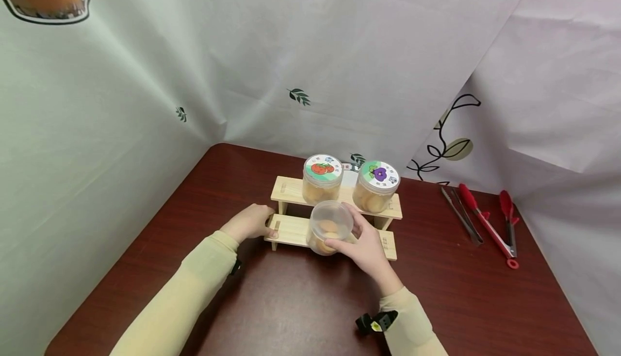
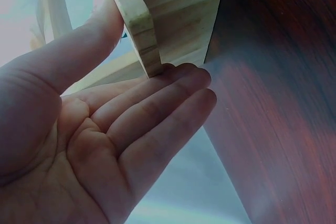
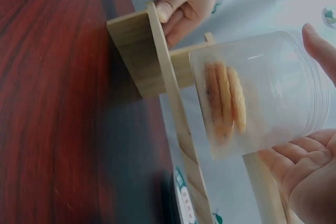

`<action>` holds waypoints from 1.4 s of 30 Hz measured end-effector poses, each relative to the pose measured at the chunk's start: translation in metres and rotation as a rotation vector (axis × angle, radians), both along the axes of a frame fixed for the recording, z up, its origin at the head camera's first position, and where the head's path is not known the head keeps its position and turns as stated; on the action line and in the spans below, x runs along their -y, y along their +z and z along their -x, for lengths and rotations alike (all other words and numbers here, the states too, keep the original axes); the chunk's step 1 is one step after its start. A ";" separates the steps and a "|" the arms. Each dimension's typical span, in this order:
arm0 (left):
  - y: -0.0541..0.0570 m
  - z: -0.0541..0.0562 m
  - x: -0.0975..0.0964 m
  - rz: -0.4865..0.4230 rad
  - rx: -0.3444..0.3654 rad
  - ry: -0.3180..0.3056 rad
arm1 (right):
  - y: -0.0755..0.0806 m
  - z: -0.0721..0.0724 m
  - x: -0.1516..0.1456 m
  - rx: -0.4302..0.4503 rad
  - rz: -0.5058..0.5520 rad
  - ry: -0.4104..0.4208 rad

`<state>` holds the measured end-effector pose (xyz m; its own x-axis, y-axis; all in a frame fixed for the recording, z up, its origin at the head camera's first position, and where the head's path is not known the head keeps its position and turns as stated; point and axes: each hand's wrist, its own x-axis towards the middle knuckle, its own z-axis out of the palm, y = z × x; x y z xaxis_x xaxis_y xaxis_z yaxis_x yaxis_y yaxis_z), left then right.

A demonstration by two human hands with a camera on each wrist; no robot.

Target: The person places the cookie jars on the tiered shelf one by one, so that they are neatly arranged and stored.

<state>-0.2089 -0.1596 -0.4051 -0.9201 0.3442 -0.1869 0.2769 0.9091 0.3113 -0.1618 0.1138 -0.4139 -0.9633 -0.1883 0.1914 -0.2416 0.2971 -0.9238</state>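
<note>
My left hand (image 1: 253,222) grips the left end of the lower step of a two-tier wooden stand (image 1: 290,229), its thumb on one side of the board and fingers on the other. A clear round plastic jar (image 1: 317,226) is in my right hand (image 1: 364,244), held from the right between thumb and fingers. Several round flat cookies (image 3: 226,98) lie stacked at the jar's bottom. The jar is over the middle of the lower step; whether it touches the board cannot be told. Its top carries no picture label.
On the upper step stand a jar with an orange-fruit label (image 1: 322,178) and one with a purple-flower label (image 1: 376,186). Metal tongs (image 1: 463,216) and red-handled tongs (image 1: 490,226) lie at the right. Behind the table (image 1: 271,302) hangs a pale cloth (image 1: 339,64).
</note>
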 end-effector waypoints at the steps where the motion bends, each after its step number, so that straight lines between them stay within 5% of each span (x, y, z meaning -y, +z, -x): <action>1: 0.000 0.000 0.000 0.000 -0.001 0.000 | 0.000 0.000 0.003 0.002 0.002 0.007; 17: 0.001 -0.002 0.004 -0.005 -0.024 -0.010 | -0.005 0.001 0.031 0.006 -0.025 -0.036; 35: -0.002 -0.003 0.003 0.000 -0.018 -0.004 | -0.007 -0.002 0.028 -0.033 -0.091 0.002; 42: -0.007 -0.007 0.007 -0.020 -0.060 0.025 | 0.002 -0.007 0.018 -0.075 -0.018 0.020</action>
<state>-0.2017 -0.1662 -0.4119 -0.9380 0.3237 -0.1239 0.2726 0.9098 0.3130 -0.1544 0.0961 -0.4118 -0.9423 -0.2117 0.2594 -0.3162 0.3080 -0.8973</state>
